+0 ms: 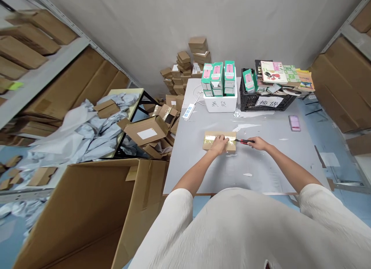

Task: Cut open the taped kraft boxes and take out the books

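A small brown cardboard box (207,142) lies on the grey table, a strip of shiny tape (232,139) running along its top. My left hand (219,144) is over the middle of this box, its bent fingers holding it against the table. In my right hand (257,143) is a red and black utility knife (245,141), gripped by its handle. The knife's tip points left and meets the right end of the box, at the tape. Whether the blade has gone into the tape is too small to tell.
On the table (191,160) stand a white bin (218,105) of green-and-pink boxes, a black crate (249,103) of books, a power strip (189,111) and a phone (295,123). A large open carton (147,191) stands at the left. Small boxes (177,81) are piled behind.
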The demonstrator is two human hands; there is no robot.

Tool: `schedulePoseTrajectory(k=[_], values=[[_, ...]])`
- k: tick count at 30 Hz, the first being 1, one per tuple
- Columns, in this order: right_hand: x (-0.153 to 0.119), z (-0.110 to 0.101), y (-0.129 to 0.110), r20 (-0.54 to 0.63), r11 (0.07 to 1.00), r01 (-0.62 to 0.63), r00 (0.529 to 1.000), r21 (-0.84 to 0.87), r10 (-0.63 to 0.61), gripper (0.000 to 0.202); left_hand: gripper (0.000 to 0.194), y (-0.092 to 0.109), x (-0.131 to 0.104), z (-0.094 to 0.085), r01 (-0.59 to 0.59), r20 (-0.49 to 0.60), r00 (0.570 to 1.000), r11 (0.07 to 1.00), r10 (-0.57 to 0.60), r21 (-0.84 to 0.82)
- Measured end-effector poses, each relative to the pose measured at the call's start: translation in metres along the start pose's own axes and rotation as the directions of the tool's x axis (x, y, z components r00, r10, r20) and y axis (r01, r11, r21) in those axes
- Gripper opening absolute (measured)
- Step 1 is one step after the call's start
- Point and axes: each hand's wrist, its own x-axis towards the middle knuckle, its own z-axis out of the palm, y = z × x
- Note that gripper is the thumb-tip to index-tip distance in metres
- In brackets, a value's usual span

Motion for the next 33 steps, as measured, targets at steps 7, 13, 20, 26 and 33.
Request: schedulePoseTrajectory(k=[7, 13, 20, 26, 33], values=[[0.01, 0.009, -0.002, 0.1, 0.969, -0.108, 0.991, 0.224, 0.087, 0.038, 0.065, -0.001, -0.003, -0.001, -0.026, 0.002, 1.0, 0.999, 0.026, 0.032], [0.019, 0.013, -0.006, 0.087, 0.982, -0.048, 0.996, 0.181, 0.033, 0.035, 0.064, -0.001, -0.004, 0.0, -0.034, -0.001, 0.999, 0.997, 0.034, 0.072], [0.037, -0.014, -0.011, 0.187, 0.999, 0.025, 0.982, -0.039, -0.017, 0.032, 0.062, -0.004, -0.003, 0.004, -0.04, -0.017, 0.999, 0.997, 0.041, 0.064], [0.039, -0.03, -0.001, 0.398, 0.985, -0.141, 0.913, 0.094, 0.093, 0.043, 0.063, -0.006, -0.003, 0.01, -0.052, -0.024, 0.998, 0.996, 0.054, 0.066], [0.023, 0.005, 0.005, 0.31, 0.914, -0.201, 0.947, 0.354, 0.088, 0.049, 0.066, -0.009, 0.003, 0.012, -0.058, -0.017, 0.998, 0.995, 0.059, 0.08]])
